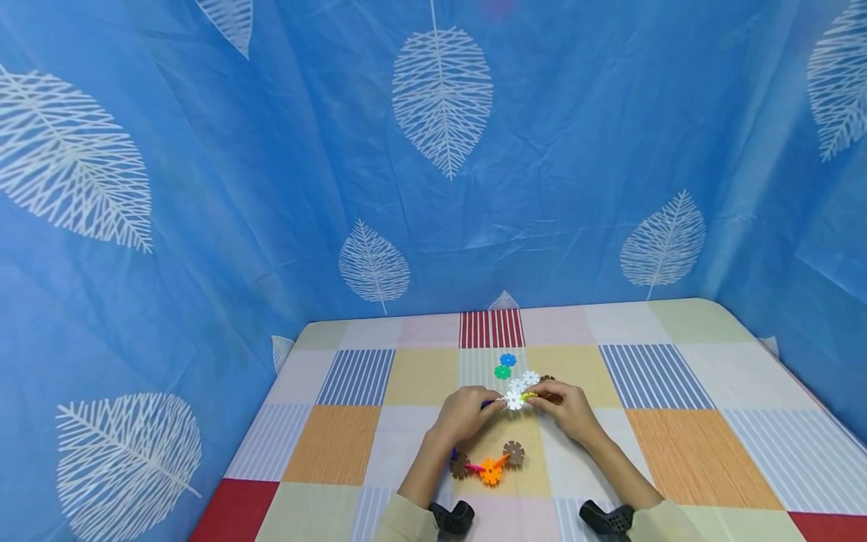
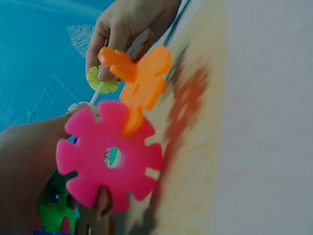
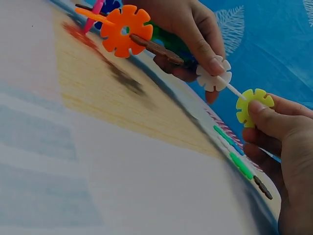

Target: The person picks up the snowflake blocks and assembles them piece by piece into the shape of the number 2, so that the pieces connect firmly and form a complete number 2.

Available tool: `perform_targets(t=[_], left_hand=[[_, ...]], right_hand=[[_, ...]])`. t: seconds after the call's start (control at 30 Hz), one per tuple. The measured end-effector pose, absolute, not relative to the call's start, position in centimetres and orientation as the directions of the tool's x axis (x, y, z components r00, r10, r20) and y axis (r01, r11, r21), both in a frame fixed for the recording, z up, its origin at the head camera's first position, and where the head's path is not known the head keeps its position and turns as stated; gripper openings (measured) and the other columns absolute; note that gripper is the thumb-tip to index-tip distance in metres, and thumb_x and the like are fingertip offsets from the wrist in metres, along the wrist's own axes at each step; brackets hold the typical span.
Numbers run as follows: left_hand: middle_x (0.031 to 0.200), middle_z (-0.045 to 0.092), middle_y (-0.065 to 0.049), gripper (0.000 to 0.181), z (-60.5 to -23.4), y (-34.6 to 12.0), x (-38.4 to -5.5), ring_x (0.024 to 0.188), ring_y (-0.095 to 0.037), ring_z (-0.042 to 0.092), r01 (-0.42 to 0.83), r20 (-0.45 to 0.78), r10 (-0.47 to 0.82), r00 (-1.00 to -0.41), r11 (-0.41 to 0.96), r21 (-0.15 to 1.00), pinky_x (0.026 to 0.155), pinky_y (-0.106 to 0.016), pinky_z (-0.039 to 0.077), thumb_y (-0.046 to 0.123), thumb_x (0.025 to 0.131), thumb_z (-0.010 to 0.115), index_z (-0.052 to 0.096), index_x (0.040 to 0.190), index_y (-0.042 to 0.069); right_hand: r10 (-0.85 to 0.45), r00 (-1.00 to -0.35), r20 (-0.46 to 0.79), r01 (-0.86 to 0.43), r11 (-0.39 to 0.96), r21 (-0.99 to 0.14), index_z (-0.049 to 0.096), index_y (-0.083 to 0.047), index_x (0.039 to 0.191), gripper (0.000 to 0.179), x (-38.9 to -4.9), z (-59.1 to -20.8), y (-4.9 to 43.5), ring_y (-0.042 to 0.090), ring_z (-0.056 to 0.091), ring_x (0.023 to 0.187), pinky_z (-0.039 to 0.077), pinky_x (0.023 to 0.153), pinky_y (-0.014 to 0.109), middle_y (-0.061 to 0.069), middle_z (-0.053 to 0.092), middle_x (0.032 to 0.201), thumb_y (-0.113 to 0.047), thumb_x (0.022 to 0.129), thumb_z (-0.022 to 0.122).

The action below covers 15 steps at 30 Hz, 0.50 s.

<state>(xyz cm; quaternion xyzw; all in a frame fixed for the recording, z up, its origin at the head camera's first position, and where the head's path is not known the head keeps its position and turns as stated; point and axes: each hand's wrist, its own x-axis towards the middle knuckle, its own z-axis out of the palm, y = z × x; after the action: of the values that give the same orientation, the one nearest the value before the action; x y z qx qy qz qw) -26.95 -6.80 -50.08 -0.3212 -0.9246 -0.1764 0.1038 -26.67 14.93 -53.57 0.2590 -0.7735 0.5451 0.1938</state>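
Observation:
My left hand pinches a white notched plastic disc between thumb and finger. Opposite it, my right hand grips a yellow disc by its face. Between these two, a second white disc stands edge-on and meets both. Below the left hand curves a chain of interlocked discs, among them a brown one, an orange one and a pink one. Some green and blue pieces sit behind the left fingers, partly hidden.
Loose discs lie beyond the hands: a blue one, a green one, a white one and a brown one. A patchwork cloth covers the table. Blue leaf-printed curtains enclose its back and sides.

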Motion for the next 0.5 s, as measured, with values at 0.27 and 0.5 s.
perform_targets(t=[0.27,0.5], left_hand=[[0.091,0.067,0.007,0.032,-50.28,-6.71,-26.75,0.084,-0.008,0.062,0.63,0.315,0.547,-0.776,0.707,0.323,0.074,-0.025,0.05,0.039,0.095,0.047,0.072,0.096,0.02],[0.09,0.067,0.007,0.031,-50.35,-6.66,-26.71,0.083,-0.009,0.062,0.608,0.329,0.518,-0.79,0.729,0.313,0.073,-0.026,0.05,0.038,0.095,0.048,0.072,0.093,0.02]], right_hand=[[-0.211,-0.783,0.585,-0.616,0.132,-0.777,0.07,-0.001,0.086,0.013,-26.63,-53.94,15.05,0.016,0.064,0.069,0.052,0.062,0.021,0.012,0.067,0.081,0.008,0.076,0.068],[-0.161,-0.826,0.54,-0.564,0.208,-0.799,0.067,-0.001,0.104,0.022,-26.99,-53.8,15.6,0.012,0.061,0.076,0.05,0.065,0.02,0.009,0.066,0.088,-0.003,0.082,0.067]])
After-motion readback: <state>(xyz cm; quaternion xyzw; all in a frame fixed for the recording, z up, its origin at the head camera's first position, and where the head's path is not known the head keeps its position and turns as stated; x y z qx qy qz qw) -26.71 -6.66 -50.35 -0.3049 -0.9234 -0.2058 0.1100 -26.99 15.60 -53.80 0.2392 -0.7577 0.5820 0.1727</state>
